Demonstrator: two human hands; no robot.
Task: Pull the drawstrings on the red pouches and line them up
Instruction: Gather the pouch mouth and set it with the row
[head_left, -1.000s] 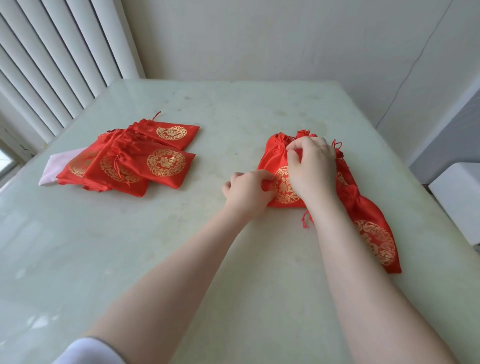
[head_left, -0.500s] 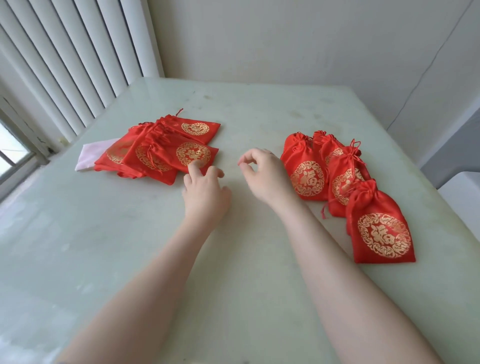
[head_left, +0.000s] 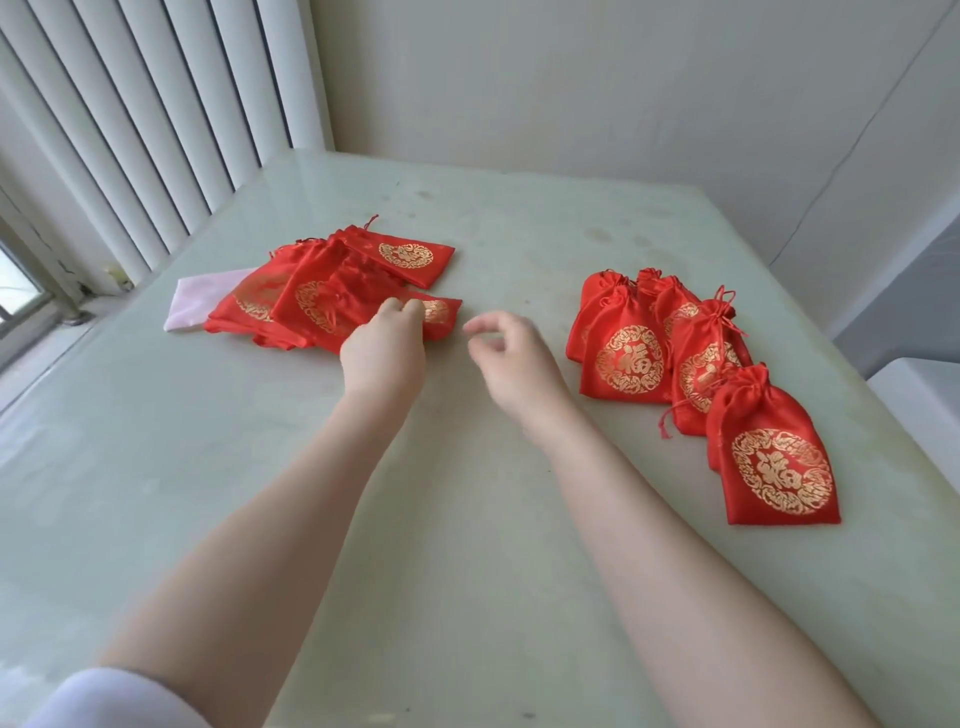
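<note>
Two hands: left hand touches flat pouches; right hand hovers.

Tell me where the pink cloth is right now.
In the head view, the pink cloth lies at the table's far left, partly tucked under the pile of flat red pouches, near the window blinds.

Red pouches bear gold circular emblems on a pale green table.

Soft daylight from left (hands blurred)
</note>
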